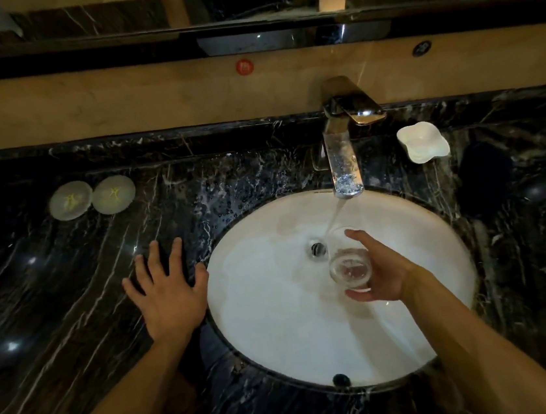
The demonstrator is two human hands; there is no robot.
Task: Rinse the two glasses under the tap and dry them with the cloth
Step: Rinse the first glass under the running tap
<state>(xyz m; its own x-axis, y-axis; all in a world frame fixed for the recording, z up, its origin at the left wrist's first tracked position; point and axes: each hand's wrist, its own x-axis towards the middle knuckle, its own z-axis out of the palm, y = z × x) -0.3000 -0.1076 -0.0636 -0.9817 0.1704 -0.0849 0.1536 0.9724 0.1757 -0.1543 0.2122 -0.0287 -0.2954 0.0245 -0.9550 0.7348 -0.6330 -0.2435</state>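
Note:
My right hand (379,274) grips a clear glass (348,261) over the white sink (278,325), tilted with its mouth toward the tap. Water runs from the chrome tap (345,164) in a stream into the glass. Flat on the black marble counter (71,298), just left of the sink rim, lies my left hand (168,286) with its fingers spread. I see no second glass and no cloth.
Two round pale coasters (92,197) lie on the counter at the back left. A white soap dish (423,142) stands right of the tap. The drain (317,248) sits mid-basin. Water drops cover the counter behind the sink. A mirror runs along the back wall.

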